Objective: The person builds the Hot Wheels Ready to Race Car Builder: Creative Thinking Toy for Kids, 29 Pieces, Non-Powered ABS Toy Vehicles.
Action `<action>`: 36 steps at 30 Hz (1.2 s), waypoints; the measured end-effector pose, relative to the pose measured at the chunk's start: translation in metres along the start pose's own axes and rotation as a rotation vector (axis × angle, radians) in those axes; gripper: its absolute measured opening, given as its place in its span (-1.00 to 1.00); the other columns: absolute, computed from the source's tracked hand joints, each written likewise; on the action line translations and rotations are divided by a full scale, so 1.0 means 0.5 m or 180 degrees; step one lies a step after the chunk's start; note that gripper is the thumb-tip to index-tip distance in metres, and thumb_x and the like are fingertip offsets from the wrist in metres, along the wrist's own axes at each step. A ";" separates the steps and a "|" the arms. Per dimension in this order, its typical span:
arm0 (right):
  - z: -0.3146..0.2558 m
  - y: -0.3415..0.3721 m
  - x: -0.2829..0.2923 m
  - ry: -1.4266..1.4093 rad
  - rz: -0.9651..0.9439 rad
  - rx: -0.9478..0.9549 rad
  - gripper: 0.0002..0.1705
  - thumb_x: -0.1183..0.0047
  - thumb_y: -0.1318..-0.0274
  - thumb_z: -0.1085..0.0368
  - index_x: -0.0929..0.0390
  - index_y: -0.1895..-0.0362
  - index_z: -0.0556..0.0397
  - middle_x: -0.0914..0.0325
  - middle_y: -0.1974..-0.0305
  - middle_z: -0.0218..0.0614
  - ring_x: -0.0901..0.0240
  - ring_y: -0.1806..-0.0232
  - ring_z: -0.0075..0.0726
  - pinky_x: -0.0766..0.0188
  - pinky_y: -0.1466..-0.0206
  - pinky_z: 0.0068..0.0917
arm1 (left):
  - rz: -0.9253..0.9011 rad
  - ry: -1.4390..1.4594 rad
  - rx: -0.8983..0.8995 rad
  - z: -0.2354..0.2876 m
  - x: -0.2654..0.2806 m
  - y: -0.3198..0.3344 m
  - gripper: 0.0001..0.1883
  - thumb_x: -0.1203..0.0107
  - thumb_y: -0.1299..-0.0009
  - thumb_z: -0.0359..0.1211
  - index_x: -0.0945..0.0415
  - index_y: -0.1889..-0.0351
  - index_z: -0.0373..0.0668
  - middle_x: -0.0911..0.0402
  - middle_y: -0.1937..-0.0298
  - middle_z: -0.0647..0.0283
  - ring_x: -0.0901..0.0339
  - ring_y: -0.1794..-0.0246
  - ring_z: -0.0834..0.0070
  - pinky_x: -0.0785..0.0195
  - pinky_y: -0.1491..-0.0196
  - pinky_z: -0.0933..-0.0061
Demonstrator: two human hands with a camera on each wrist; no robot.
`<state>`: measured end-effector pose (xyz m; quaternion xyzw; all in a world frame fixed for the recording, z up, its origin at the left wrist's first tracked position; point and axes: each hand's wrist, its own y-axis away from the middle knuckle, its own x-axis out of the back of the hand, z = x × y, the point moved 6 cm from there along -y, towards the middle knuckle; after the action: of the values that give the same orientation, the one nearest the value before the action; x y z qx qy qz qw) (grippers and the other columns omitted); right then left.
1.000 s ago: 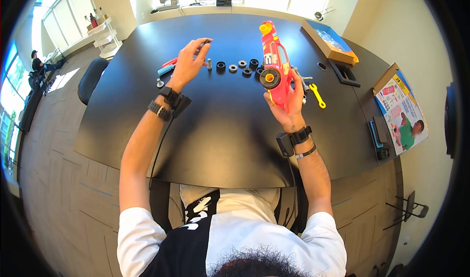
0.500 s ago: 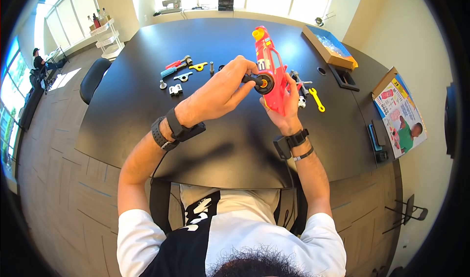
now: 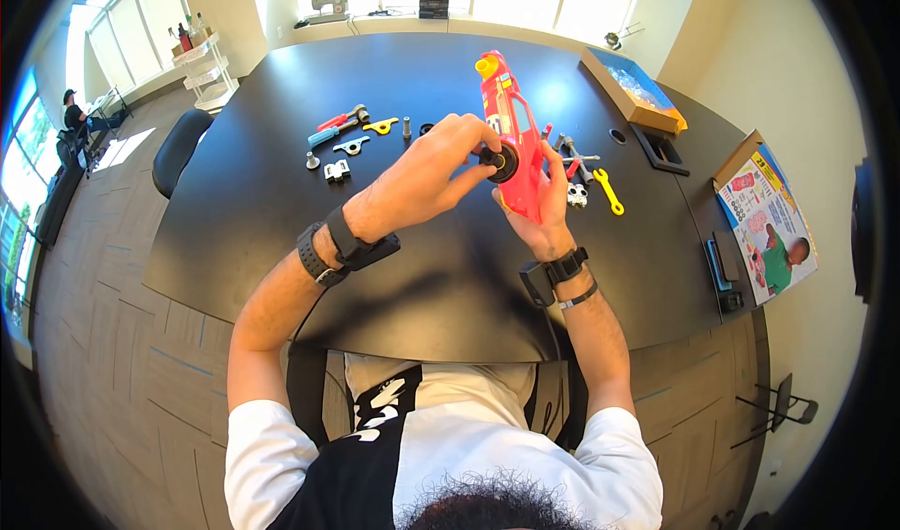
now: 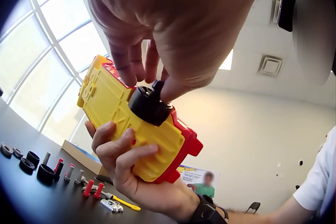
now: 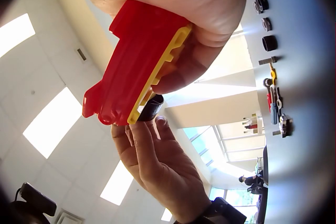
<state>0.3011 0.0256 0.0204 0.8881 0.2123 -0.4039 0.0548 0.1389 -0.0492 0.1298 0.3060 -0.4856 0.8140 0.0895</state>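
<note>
A red toy car (image 3: 528,191) with a yellow underside stands on end above the black table, gripped low by my right hand (image 3: 544,213). In the left wrist view the fingers of that hand wrap the yellow underside (image 4: 157,153). My left hand (image 3: 412,176) is at the black wheel (image 3: 506,164) on the car's side. Its thumb and fingers pinch a small black bolt (image 4: 156,89) at the centre of the wheel; most of the bolt is hidden by the fingers and wheel.
Loose toy parts lie left on the table: a yellow piece (image 3: 380,127), a blue-handled tool (image 3: 323,136), a white piece (image 3: 337,170). Right of the car lie a yellow wrench (image 3: 607,193) and a white engine-like piece (image 3: 577,195). An open cardboard box (image 3: 647,109) and printed packaging (image 3: 769,216) stand farther right.
My left hand has come from the table's left side to the car, carrying the black bolt to the wheel's hub. The bolt now sits deeper. The car has turned slightly in my right hand.
</note>
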 end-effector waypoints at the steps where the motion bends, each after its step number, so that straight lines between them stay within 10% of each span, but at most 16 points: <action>1: 0.000 0.002 -0.008 0.0001 0.0000 0.0000 -0.28 0.01 -0.51 -0.37 -0.56 -0.36 -0.10 -0.74 -0.03 -0.46 -0.71 0.08 -0.48 -0.64 0.16 -0.44 | 0.0044 -0.0220 -0.0317 0.011 0.000 -0.001 -0.68 -0.36 -0.50 -0.46 -0.57 -0.17 -0.21 -0.63 0.00 0.18 -0.59 0.10 0.26 -0.51 -0.02 0.31; 10: 0.005 -0.007 0.011 -0.0309 -0.0531 -0.0048 -0.24 0.03 -0.57 -0.26 -0.43 -0.53 0.01 -0.66 -0.28 -0.32 -0.68 -0.20 -0.37 -0.64 -0.21 -0.37 | 0.0446 0.0343 -0.0113 0.019 0.012 0.001 -0.63 -0.43 -0.41 -0.43 -0.73 -0.18 -0.19 -0.72 -0.01 0.17 -0.61 0.04 0.27 -0.52 -0.06 0.25; 15: 0.002 0.009 -0.013 -0.0037 0.0090 0.0032 -0.32 0.00 -0.51 -0.36 -0.56 -0.36 -0.14 -0.75 -0.07 -0.49 -0.71 0.03 -0.49 -0.63 0.17 -0.42 | 0.0537 0.0024 0.0263 0.026 0.036 0.004 -0.65 -0.39 -0.38 -0.47 -0.75 -0.13 -0.21 -0.77 0.01 0.19 -0.64 0.06 0.31 -0.53 -0.05 0.30; 28: 0.006 0.007 -0.007 -0.0042 -0.0049 -0.0052 -0.33 0.01 -0.52 -0.34 -0.56 -0.36 -0.15 -0.74 -0.06 -0.46 -0.69 0.06 -0.50 -0.58 0.19 -0.42 | 0.0260 -0.0045 0.0503 -0.021 0.026 0.008 -0.78 -0.46 -0.38 -0.39 -0.80 0.03 -0.16 -0.78 0.18 0.23 -0.64 0.22 0.42 -0.50 0.07 0.37; 34: 0.012 -0.001 0.006 -0.0077 -0.0406 -0.0057 -0.24 0.05 -0.56 -0.30 -0.47 -0.50 -0.02 -0.69 -0.22 -0.37 -0.68 -0.14 -0.41 -0.63 -0.10 -0.42 | 0.0463 -0.0118 0.0545 0.001 0.037 0.005 -0.78 -0.45 -0.37 -0.41 -0.80 0.03 -0.16 -0.80 0.20 0.26 -0.66 0.22 0.44 -0.50 0.09 0.40; 36: 0.005 0.011 -0.018 0.0013 -0.0013 0.0018 -0.33 0.03 -0.54 -0.32 -0.56 -0.35 -0.10 -0.74 -0.02 -0.48 -0.68 0.13 -0.54 -0.55 0.25 -0.46 | 0.0307 -0.0191 0.0614 -0.017 0.030 0.014 -0.77 -0.45 -0.36 -0.42 -0.81 0.02 -0.15 -0.81 0.17 0.26 -0.66 0.21 0.43 -0.50 0.08 0.39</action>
<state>0.2963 0.0172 0.0250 0.8887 0.2130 -0.4029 0.0510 0.1203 -0.0479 0.1302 0.3137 -0.4217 0.8507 0.0058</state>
